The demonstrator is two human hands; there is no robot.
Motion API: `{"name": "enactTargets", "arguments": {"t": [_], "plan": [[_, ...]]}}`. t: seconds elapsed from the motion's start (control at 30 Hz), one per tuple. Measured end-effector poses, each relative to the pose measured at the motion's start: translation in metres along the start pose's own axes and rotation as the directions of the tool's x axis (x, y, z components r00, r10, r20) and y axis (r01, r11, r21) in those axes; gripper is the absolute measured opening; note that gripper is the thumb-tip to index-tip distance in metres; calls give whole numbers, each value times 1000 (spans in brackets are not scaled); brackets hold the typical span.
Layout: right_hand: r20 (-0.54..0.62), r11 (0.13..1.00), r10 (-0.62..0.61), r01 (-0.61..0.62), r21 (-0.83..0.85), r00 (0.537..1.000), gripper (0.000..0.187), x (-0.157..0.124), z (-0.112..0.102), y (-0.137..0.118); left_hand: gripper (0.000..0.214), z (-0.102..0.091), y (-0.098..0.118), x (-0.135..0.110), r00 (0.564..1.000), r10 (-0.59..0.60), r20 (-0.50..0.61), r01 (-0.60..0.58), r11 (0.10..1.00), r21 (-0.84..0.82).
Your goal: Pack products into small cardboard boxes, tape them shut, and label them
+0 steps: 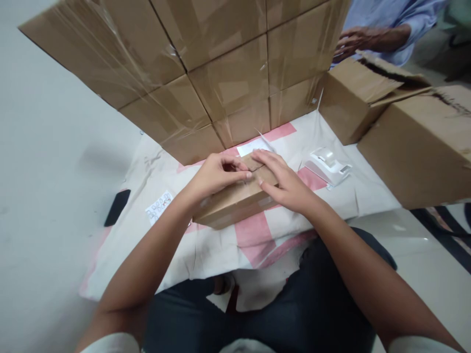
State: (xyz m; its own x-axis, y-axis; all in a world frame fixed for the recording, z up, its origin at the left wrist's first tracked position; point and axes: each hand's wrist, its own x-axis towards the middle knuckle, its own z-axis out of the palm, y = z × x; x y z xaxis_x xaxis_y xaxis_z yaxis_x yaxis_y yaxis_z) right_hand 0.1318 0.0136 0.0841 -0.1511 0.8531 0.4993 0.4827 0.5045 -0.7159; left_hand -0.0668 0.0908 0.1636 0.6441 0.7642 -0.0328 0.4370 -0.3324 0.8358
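A small brown cardboard box [228, 208] lies in front of me on the cloth-covered table, its top flaps closed along a seam. My left hand [219, 174] rests on the box's left top with fingers curled and the thumb tip close to the index finger at the seam. Whatever is in that pinch, if anything, is too small to make out. Across the right end of the top lies my right hand [281, 179], fingers stretched out and thumb apart, pressing lightly or resting there. A white paper [253, 146] lies just behind the box.
Stacked taped cartons [228, 83] rise behind the box. A white device with a clear window [327, 165] stands at right, near large open cartons [412, 152]. A sticker sheet [159, 207] and black phone-like object [117, 208] lie left. Another person's hand [355, 41] shows at back right.
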Motion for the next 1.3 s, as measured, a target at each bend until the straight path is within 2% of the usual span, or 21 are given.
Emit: {"name": "enactTargets", "arguments": {"t": [0.1, 0.23, 0.37, 0.57, 0.63, 0.67, 0.73, 0.77, 0.83, 0.87, 0.9, 0.97, 1.03, 1.1, 1.2, 1.3], "plan": [[-5, 997, 41, -41, 61, 999, 83, -1, 1, -1, 28, 8, 0, 5, 999, 21, -26, -18, 992, 129], [7, 997, 39, -40, 70, 999, 85, -2, 1, 0, 32, 12, -3, 3, 994, 95, -46, -75, 946, 316], [17, 996, 41, -43, 72, 999, 85, -3, 1, 1, 44, 13, -4, 5, 982, 161, -97, -112, 917, 383], [12, 996, 41, -41, 73, 999, 84, -3, 1, 2, 22, 20, -2, 20, 982, 142, -121, -68, 875, 479], [9, 997, 48, -48, 66, 999, 83, -3, 1, 2, 20, 13, -5, 16, 962, 193, -194, -74, 866, 495], [9, 997, 51, -52, 62, 999, 83, -4, 2, 2, 19, 5, -9, 11, 937, 227, -265, -66, 862, 503], [9, 998, 52, -52, 46, 999, 83, -5, 1, 2, 19, -20, -27, -11, 848, 265, -459, 13, 855, 518], [9, 998, 50, -51, 35, 999, 83, -6, 1, 1, 22, -36, -40, -26, 792, 247, -557, 100, 849, 519], [-6, 999, 47, -47, 8, 999, 82, -8, 0, -2, 36, -69, -74, -65, 698, 94, -710, 402, 769, 497], [-29, 999, 40, -41, -7, 999, 81, -9, 0, -3, 45, -82, -93, -87, 704, -37, -709, 542, 673, 503], [-65, 999, 32, -34, -20, 997, 80, -9, -1, -4, 52, -91, -113, -108, 713, -130, -689, 599, 624, 502], [-167, 999, 17, -23, -36, 986, 78, -9, -1, -6, 72, -97, -150, -146, 748, -260, -610, 629, 572, 527], [-276, 999, 7, -16, -29, 961, 74, -7, -1, -8, 85, -90, -179, -173, 778, -353, -519, 621, 559, 550], [-361, 1000, 6, -12, -14, 932, 67, -5, 0, -10, 81, -78, -199, -190, 800, -387, -458, 598, 568, 566], [-438, 999, -19, -5, -54, 899, 53, -3, 3, -16, 60, -68, -211, -202, 832, -345, -435, 551, 605, 574], [-478, 971, -185, 84, -224, 859, 44, -4, 7, -27, 41, -68, -208, -207, 831, -266, -488, 531, 641, 555]]}}
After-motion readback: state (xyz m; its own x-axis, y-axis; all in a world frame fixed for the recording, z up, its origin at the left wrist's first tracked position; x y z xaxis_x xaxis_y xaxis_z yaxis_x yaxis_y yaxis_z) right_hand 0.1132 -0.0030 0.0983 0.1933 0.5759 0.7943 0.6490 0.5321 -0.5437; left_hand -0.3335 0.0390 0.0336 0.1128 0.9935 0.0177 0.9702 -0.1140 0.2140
